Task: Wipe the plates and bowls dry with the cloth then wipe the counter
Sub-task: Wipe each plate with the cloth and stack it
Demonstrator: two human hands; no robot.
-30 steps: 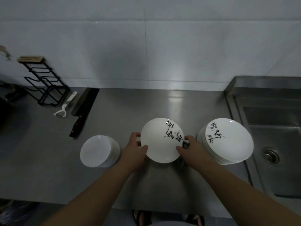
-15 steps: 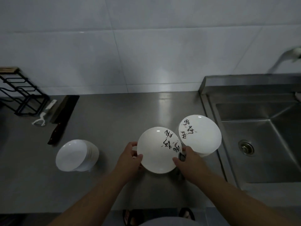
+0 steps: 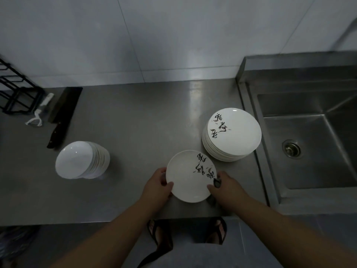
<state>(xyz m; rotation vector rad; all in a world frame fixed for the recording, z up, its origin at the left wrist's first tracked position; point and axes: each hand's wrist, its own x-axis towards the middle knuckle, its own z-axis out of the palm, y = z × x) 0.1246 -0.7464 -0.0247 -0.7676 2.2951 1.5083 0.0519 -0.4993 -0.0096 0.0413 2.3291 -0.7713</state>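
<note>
While only the head view is on offer, it shows enough to place the work: both hands grip a single plate (image 3: 190,176) over the near edge of the steel counter (image 3: 135,122), the left hand (image 3: 157,185) curled on the plate's left rim with the thumb on top, the right hand (image 3: 226,187) closed on the right rim. A small dark scrap shows between the right fingers (image 3: 213,188) and the rim; it may be the cloth, but it is too little seen to say so. The plate faces up, black brush lettering on its right half, and lies just beside the stack of plates (image 3: 231,134) that stands at the counter's right end next to the sink (image 3: 309,149). Well apart to the left sits a leaning stack of bowls (image 3: 82,159). Farther back on the left lie a cleaver (image 3: 61,115) and a white peeler (image 3: 37,118) in front of a black wire rack (image 3: 13,93). As a judgement, the task looks to be in its early or middle part: one plate is in hand, whether the stacked pieces are dry cannot be told, the bowls appear untouched, and the counter wipe is not yet done.
</note>
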